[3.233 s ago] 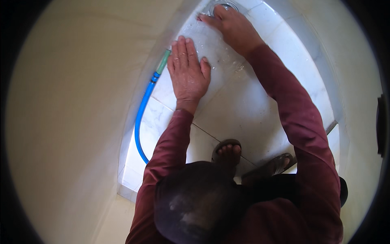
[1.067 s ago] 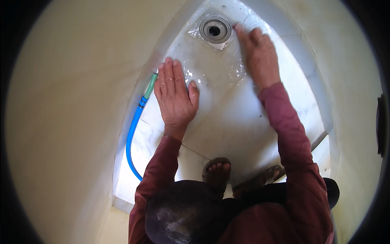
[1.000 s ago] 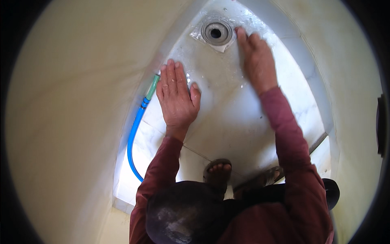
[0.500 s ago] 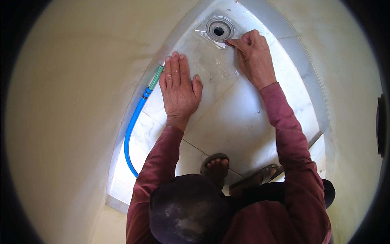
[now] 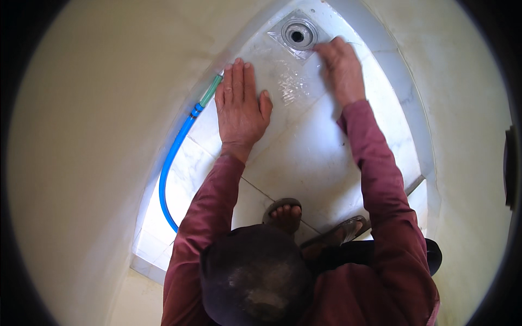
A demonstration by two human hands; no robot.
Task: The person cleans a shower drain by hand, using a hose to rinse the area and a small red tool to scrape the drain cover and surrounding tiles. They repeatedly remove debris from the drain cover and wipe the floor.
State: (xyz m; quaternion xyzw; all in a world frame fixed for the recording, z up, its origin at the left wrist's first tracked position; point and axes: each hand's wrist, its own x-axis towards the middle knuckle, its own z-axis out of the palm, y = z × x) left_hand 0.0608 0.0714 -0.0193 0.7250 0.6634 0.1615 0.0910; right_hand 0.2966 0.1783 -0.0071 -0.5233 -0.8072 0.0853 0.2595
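Observation:
A square metal floor drain (image 5: 289, 45) with a round ring and a dark hole lies at the far end of the tiled floor. My right hand (image 5: 342, 68) is at the drain's right side, its fingers curled and pinched near the plate's edge. Blur hides whether something small is between the fingertips. My left hand (image 5: 239, 111) lies flat on the floor by the left wall, fingers stretched out and thumb apart, holding nothing. Wet, shiny patches (image 5: 293, 84) show on the tiles between my hands and below the drain.
A blue hose (image 5: 168, 157) with a green end piece (image 5: 211, 91) runs along the left wall beside my left hand. Marble-look skirting (image 5: 405, 81) borders the floor. My sandalled feet (image 5: 285, 212) stand on the tiles nearer me. A dark object (image 5: 510, 168) is on the right wall.
My right hand has moved slightly along the drain's edge and is now blurred. The left hand stays flat on the floor. The whole view has shifted a little.

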